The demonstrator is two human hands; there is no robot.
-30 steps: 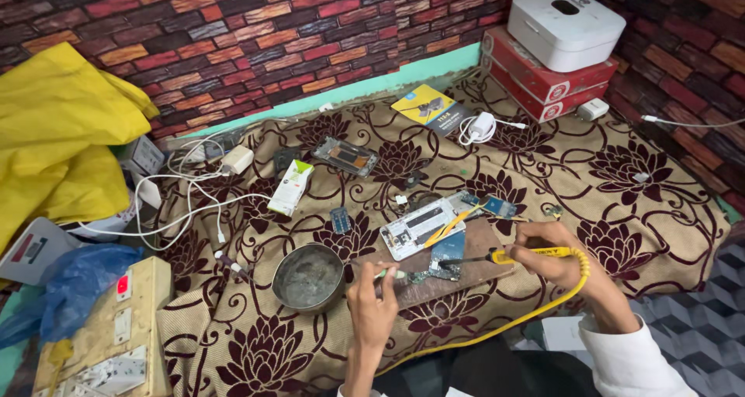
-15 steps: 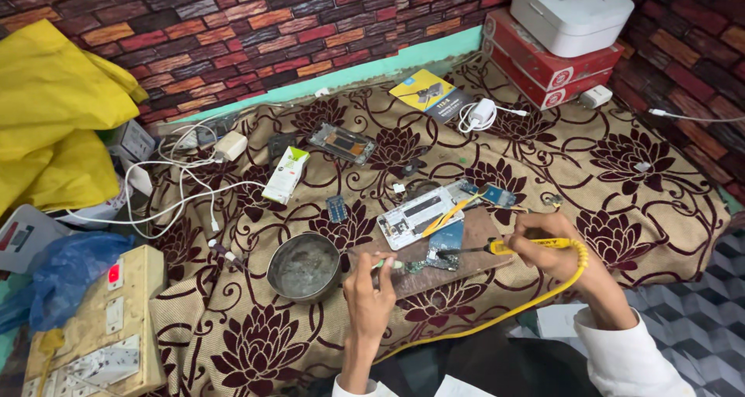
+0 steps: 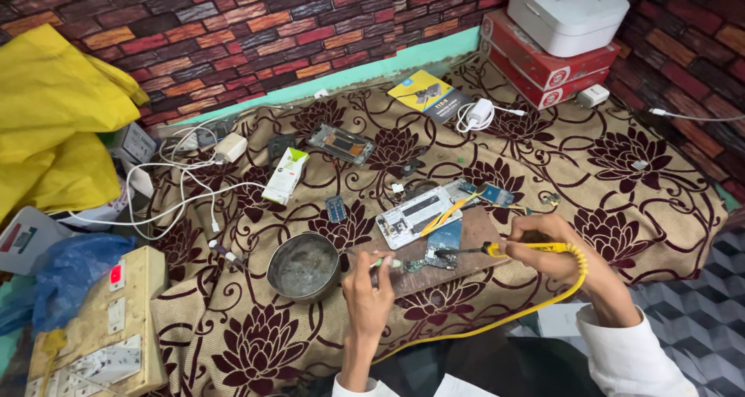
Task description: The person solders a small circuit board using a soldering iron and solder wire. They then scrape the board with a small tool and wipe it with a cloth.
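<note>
**Soldering work on a floral cloth, w/ parts spread all round**

A beige cloth w/ dark maroon flower print [image 3: 636, 195] covers the work area in front of a red-and-brown brick-pattern wall [image 3: 233, 32]. At far left lies a crumpled yellow fabric bundle [image 3: 54, 125]; below it a blue plastic bag [image 3: 66, 269] and a cream switchboard box w/ sockets and a red switch [image 3: 109, 327]. Top right, a white rounded-corner appliance [image 3: 566, 9] sits on two stacked red cardboard boxes w/ round white labels [image 3: 543, 67]. Near the wall's green skirting lies a flat yellow-and-black packet [image 3: 427, 96], w/ a white charger and coiled cable [image 3: 477, 114] just beside it. Left of centre, a small white-and-green carton [image 3: 285, 176] lies tilted among white cables [image 3: 178, 187].

Centre: a round dull-metal bowl [image 3: 304, 266] rests just left of a brown board [image 3: 458, 261]. On the board lie an opened white phone body [image 3: 415, 217] and a small green circuit board [image 3: 427, 259].

The person's right hand [image 3: 547, 246], fingers closed round the handle, grips a yellow-handled soldering iron [image 3: 528, 249] w/ a yellow cord; its dark tip points left and meets the circuit board. The left hand [image 3: 369, 284], beside the bowl, pinches a thin pale stick-like item [image 3: 386, 262] betw. thumb and fingers, its end aimed at the same circuit board; what it is can't be told.
</note>
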